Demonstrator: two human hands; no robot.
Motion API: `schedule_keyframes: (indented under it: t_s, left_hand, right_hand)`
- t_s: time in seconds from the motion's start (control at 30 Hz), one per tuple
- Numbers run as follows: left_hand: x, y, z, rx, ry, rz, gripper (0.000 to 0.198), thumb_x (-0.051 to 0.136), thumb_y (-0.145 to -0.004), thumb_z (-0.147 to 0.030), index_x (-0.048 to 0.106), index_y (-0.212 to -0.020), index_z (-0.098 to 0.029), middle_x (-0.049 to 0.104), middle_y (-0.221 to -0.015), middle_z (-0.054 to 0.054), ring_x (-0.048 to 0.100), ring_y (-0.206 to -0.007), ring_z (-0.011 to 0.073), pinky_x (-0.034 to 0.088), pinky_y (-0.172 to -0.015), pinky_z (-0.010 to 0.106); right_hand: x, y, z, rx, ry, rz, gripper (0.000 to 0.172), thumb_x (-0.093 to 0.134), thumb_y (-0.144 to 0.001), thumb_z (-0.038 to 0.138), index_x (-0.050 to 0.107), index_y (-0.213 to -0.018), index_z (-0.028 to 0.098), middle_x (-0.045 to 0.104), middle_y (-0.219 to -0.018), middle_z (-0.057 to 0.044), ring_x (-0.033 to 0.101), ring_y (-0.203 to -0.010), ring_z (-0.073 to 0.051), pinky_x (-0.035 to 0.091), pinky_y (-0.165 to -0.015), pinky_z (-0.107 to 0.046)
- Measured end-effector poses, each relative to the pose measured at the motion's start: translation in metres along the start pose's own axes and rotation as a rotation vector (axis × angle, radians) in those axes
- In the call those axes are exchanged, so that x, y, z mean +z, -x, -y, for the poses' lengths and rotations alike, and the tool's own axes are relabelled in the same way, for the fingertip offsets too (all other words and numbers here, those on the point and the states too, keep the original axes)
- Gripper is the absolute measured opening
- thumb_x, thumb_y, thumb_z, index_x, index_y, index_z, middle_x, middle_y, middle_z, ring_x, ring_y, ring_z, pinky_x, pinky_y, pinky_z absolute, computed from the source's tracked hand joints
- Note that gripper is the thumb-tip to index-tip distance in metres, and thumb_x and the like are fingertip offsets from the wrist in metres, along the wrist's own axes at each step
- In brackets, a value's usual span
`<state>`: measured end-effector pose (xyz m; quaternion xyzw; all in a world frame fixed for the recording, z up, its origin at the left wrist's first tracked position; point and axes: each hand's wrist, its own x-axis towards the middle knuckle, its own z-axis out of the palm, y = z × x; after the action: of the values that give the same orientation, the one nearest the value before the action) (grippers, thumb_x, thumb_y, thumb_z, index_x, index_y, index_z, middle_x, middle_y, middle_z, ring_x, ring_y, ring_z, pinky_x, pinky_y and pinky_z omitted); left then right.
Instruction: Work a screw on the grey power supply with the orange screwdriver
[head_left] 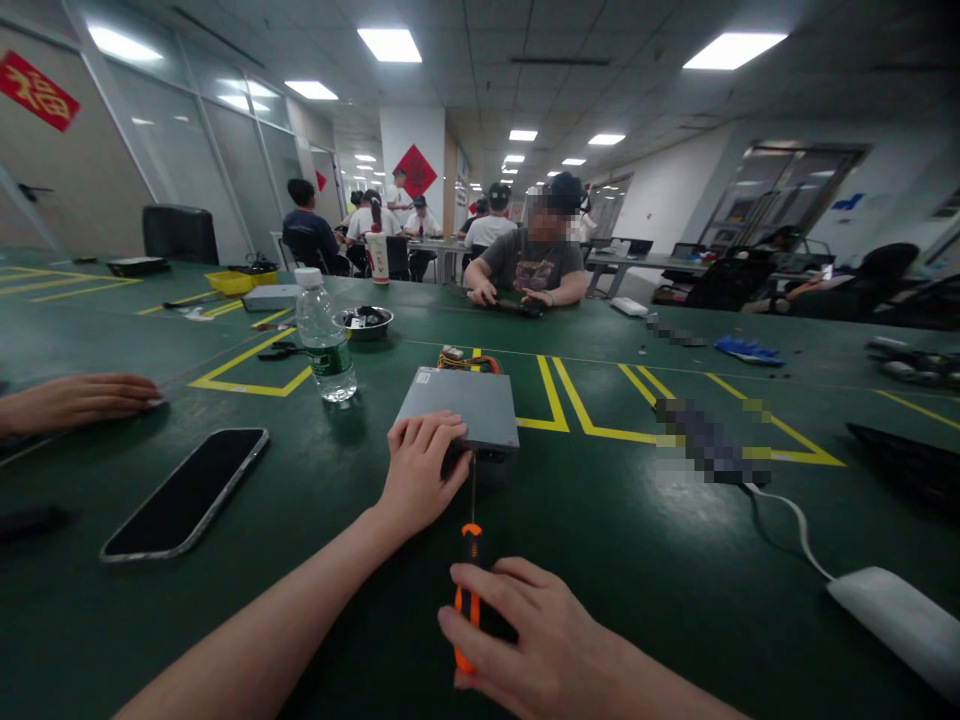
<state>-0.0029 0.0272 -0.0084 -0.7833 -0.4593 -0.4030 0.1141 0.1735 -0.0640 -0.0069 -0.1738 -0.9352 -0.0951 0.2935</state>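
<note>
A flat grey metal box lies on the green table in front of me. My left hand rests on its near left corner, fingers curled over the top edge, holding it steady. My right hand is closed around the orange and black handle of a screwdriver. The thin shaft points away from me and its tip meets the box's near edge. A bundle of coloured wires pokes out behind the box.
A black phone lies to the left, a water bottle beyond it. Another person's hand rests at the left edge. A white adapter with cable sits at the right. A person works across the table near a metal bowl.
</note>
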Motion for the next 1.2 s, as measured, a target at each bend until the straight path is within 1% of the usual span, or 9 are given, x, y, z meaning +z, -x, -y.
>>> schedule_keyframes:
  t_s: [0.1,0.17,0.3,0.4,0.57,0.67,0.77,1.03,1.2]
  left_hand:
    - [0.0,-0.001,0.0,0.0,-0.002,0.003,0.019,0.054,-0.081,-0.025,0.052,-0.1,-0.023,0.062,-0.11,0.004,0.051,-0.107,0.0205,0.029,-0.09,0.04]
    - [0.0,-0.001,0.0,0.003,0.003,0.004,0.019,0.053,-0.081,-0.025,0.053,-0.1,-0.023,0.061,-0.11,0.004,0.051,-0.107,0.0207,0.029,-0.09,0.04]
    - [0.001,0.0,0.001,0.008,0.002,0.001,0.019,0.051,-0.082,-0.026,0.053,-0.101,-0.023,0.062,-0.11,0.005,0.052,-0.108,0.0211,0.029,-0.09,0.04]
    - [0.002,0.0,0.002,0.014,-0.002,-0.004,0.019,0.051,-0.082,-0.025,0.053,-0.101,-0.023,0.062,-0.11,0.005,0.052,-0.107,0.0214,0.029,-0.09,0.04]
    - [0.003,0.001,0.003,0.028,-0.008,-0.021,0.02,0.052,-0.081,-0.024,0.053,-0.101,-0.023,0.062,-0.11,0.006,0.052,-0.106,0.0219,0.029,-0.089,0.04]
    - [0.005,0.001,0.004,0.033,-0.008,-0.021,0.021,0.053,-0.081,-0.024,0.053,-0.102,-0.023,0.061,-0.11,0.005,0.052,-0.106,0.0216,0.029,-0.089,0.04]
    - [0.006,0.001,0.005,0.037,-0.015,-0.033,0.021,0.053,-0.081,-0.025,0.053,-0.102,-0.023,0.061,-0.11,0.005,0.053,-0.105,0.0215,0.029,-0.088,0.04]
    - [0.007,0.001,0.006,0.048,-0.02,-0.034,0.021,0.052,-0.082,-0.024,0.052,-0.102,-0.024,0.061,-0.109,0.006,0.052,-0.106,0.022,0.028,-0.089,0.041]
    - [0.008,0.0,0.006,0.062,-0.026,-0.045,0.02,0.052,-0.081,-0.024,0.053,-0.101,-0.024,0.062,-0.108,0.006,0.053,-0.104,0.0224,0.029,-0.088,0.041]
  right_hand:
    - [0.003,0.006,-0.002,-0.003,-0.011,-0.105,0.023,0.044,-0.092,0.033,0.055,-0.091,0.013,0.063,-0.103,-0.015,0.063,-0.073,-0.014,0.049,-0.07,-0.028]
    - [0.004,0.008,-0.004,0.005,-0.01,-0.109,0.022,0.046,-0.092,0.034,0.054,-0.088,0.014,0.063,-0.104,-0.015,0.063,-0.075,-0.015,0.049,-0.072,-0.029]
    - [0.002,0.006,-0.003,0.016,0.02,-0.003,0.031,0.044,-0.092,0.042,0.054,-0.104,0.016,0.062,-0.107,-0.012,0.062,-0.087,-0.016,0.05,-0.075,-0.028]
    - [0.0,0.001,-0.003,-0.009,0.047,-0.017,0.03,0.039,-0.094,0.038,0.053,-0.109,0.016,0.063,-0.102,-0.012,0.063,-0.081,-0.016,0.05,-0.069,-0.027]
    - [0.0,0.001,-0.005,-0.027,0.067,-0.133,0.031,0.039,-0.095,0.037,0.056,-0.088,0.012,0.066,-0.094,-0.012,0.063,-0.071,-0.014,0.05,-0.065,-0.025]
    - [-0.002,0.001,-0.005,-0.022,0.064,-0.111,0.034,0.027,-0.098,0.027,0.055,-0.087,0.013,0.066,-0.094,-0.01,0.063,-0.078,-0.013,0.049,-0.067,-0.024]
    - [-0.005,-0.002,-0.003,-0.001,0.075,-0.067,0.038,0.018,-0.099,0.02,0.055,-0.096,0.014,0.066,-0.095,-0.009,0.061,-0.082,-0.012,0.047,-0.065,-0.022]
    - [0.005,0.002,-0.008,-0.032,0.048,-0.085,0.033,0.022,-0.099,0.022,0.053,-0.093,0.014,0.064,-0.091,-0.007,0.058,-0.071,-0.011,0.045,-0.059,-0.022]
    - [0.005,0.003,-0.01,-0.003,0.03,0.061,0.025,0.031,-0.097,0.03,0.05,-0.107,0.018,0.062,-0.104,-0.006,0.059,-0.071,-0.011,0.046,-0.06,-0.022]
